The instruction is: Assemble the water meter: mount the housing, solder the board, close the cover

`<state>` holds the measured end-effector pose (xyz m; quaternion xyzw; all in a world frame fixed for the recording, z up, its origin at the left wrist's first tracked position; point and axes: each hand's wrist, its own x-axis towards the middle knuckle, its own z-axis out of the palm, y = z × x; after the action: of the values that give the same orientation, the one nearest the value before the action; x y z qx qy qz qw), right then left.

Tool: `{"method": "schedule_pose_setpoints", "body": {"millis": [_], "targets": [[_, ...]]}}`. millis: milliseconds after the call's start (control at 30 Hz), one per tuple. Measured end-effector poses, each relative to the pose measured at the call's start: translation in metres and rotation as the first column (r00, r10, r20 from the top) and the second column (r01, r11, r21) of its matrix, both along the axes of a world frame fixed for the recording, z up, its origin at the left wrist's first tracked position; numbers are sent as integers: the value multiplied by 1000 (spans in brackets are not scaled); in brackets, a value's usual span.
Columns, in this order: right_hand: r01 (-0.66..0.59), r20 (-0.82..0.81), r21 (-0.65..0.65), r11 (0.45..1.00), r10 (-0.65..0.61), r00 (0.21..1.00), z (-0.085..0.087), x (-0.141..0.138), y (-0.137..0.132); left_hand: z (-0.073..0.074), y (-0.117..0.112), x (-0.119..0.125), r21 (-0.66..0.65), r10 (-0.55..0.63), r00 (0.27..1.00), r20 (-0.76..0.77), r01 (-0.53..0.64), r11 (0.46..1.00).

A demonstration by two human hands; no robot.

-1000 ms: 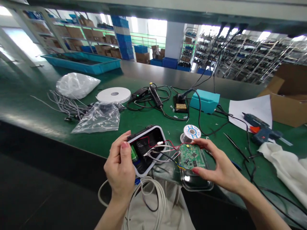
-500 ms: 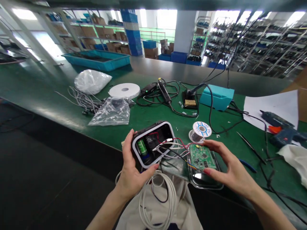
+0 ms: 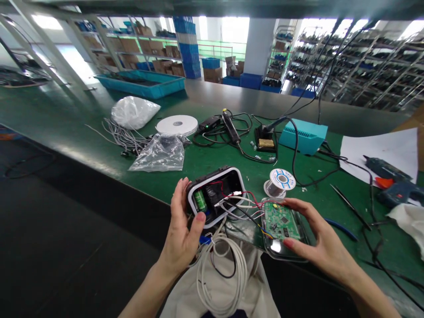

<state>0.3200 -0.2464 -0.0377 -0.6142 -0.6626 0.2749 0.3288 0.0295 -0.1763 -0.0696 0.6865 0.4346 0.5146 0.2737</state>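
My left hand (image 3: 185, 225) grips the left end of a black housing (image 3: 215, 196) with a pale rim, its thumb on the near edge. Inside the housing sit a green battery (image 3: 200, 200) and a black wrapped block. My right hand (image 3: 313, 234) holds the clear-edged cover (image 3: 288, 251) by its right side, fingers at the far edge and thumb at the near one. A green circuit board (image 3: 281, 221) lies in that cover, face up. Red, white, black and coloured wires (image 3: 245, 205) run between housing and board. Coiled white cable (image 3: 221, 274) hangs below, over the lap.
A solder spool (image 3: 278, 183) stands just beyond the cover. Farther back are a soldering iron stand (image 3: 265, 142), a teal soldering station (image 3: 303, 136) and a white tape reel (image 3: 177, 125). Tweezers (image 3: 351, 206) and a glue gun (image 3: 394, 179) lie at right; plastic bags (image 3: 160, 152) at left.
My left thumb has lifted from the housing's near rim and shifted left, toward the battery end. The view has shifted slightly. Both hands keep their holds.
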Motion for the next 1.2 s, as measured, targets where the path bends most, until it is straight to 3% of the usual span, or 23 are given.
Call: {"method": "schedule_pose_setpoints", "body": {"millis": [167, 233, 300, 333, 400, 500, 667, 733, 900, 1067, 1200], "targets": [[4, -31, -12, 1000, -4, 1000, 0, -1, 0, 1, 1, -2, 60, 65, 995, -77, -60, 996], [14, -45, -9, 1000, -14, 999, 0, -2, -1, 3, -6, 1, 156, 156, 985, -77, -143, 977], [11, -55, -1, 1000, -12, 998, 1, -3, -2, 5, -15, 7, 333, 238, 968, -80, -199, 921], [5, -54, 7, 1000, -5, 999, 1, -4, -2, 6, -20, 12, 429, 226, 968, -108, -160, 889], [-6, -40, 29, 1000, 7, 999, 2, -7, -1, 9, -26, 26, 549, 110, 959, -260, 53, 834], [-2, -15, 68, 998, 3, 1000, 2, -11, 1, 14, -27, 48, 560, -10, 868, -496, 329, 760], [-13, 5, 101, 995, 13, 1000, 2, -9, -1, 25, -12, 64, 596, -25, 815, -579, 444, 669], [27, 57, 94, 995, -33, 998, 1, -4, -5, 26, -8, 66, 591, -58, 828, -558, 446, 672], [351, 231, 90, 932, -363, 903, -7, 5, -21, 23, -6, 73, 595, -25, 914, -406, 285, 751], [346, 281, -27, 938, -325, 903, -16, 0, -27, 20, -4, 80, 594, 12, 930, -366, 224, 772], [371, 240, -43, 928, -351, 905, -20, -9, -26, 23, -2, 79, 591, 5, 936, -352, 218, 777]]}}
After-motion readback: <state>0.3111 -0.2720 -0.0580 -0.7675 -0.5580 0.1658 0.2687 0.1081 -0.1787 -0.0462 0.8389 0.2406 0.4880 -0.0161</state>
